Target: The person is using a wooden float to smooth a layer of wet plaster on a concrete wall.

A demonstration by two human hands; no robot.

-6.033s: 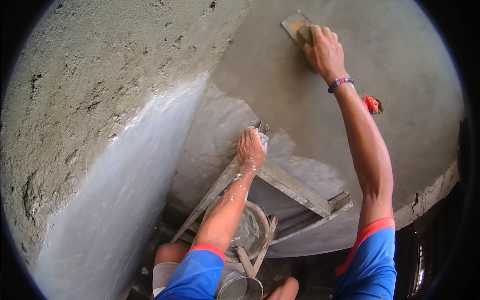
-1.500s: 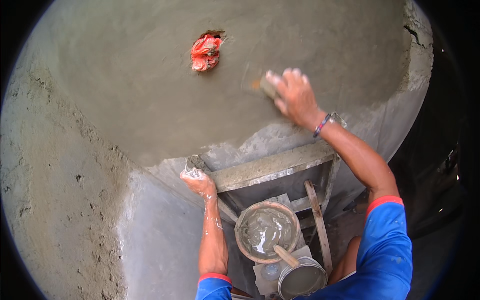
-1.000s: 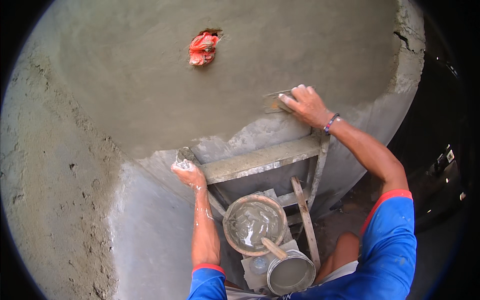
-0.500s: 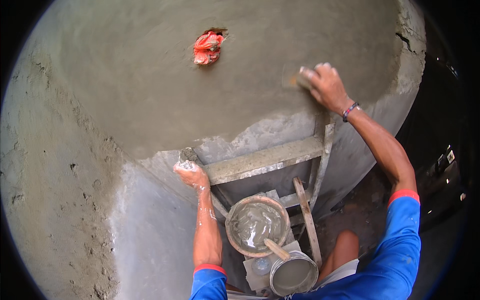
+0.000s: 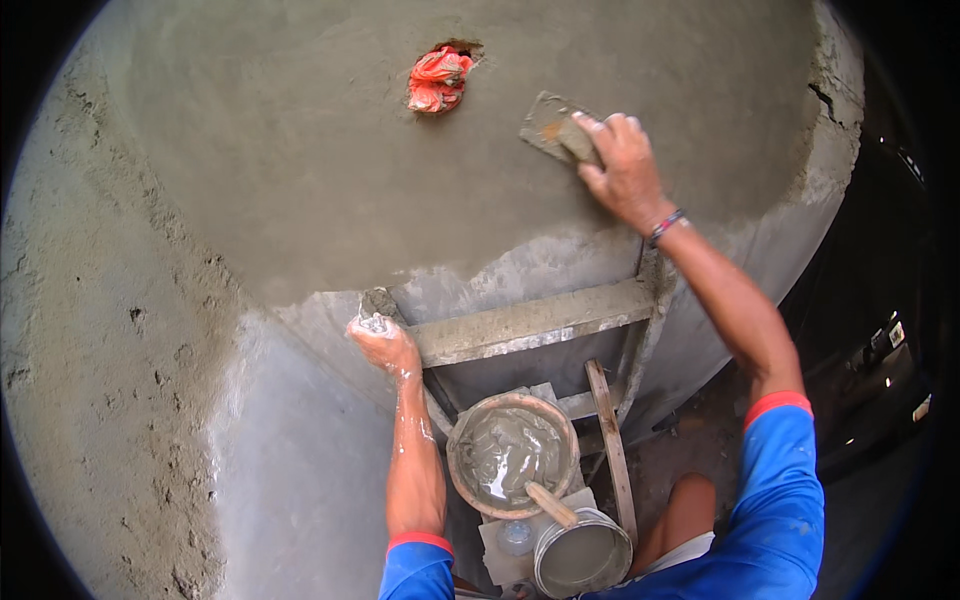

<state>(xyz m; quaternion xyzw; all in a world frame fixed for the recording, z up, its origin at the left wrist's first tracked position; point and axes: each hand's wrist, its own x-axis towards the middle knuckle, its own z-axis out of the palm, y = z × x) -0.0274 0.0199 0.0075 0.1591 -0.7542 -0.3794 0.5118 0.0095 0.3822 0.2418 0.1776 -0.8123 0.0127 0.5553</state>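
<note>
My right hand (image 5: pixel 625 165) is closed on a rectangular plastering float (image 5: pixel 548 122), pressed against the wet grey plaster wall (image 5: pixel 300 150). The float is smeared with mortar and has an orange-brown patch. Crumpled red plastic (image 5: pixel 438 80) plugs a hole in the wall to its left. Lower down, my left hand (image 5: pixel 387 348), spattered with white-grey paste, is curled around the top of the left rail of a wooden ladder (image 5: pixel 530 318). Its fingers are partly hidden. Below the top rung, a round basin (image 5: pixel 458 470) holds wet mortar, with a wooden-handled tool (image 5: pixel 550 503) leaning in it.
A bucket (image 5: pixel 542 572) of greyish liquid stands beside the basin, near a small clear plastic item (image 5: pixel 515 538). A narrow wooden piece (image 5: pixel 612 450) slants to their right. Rough plaster (image 5: pixel 110 350) covers the left wall. A cracked edge (image 5: pixel 835 110) borders the wall at right.
My right hand has swept the float left across the plaster, toward the red plastic. My left hand keeps its place on the ladder. The view has shifted slightly.
</note>
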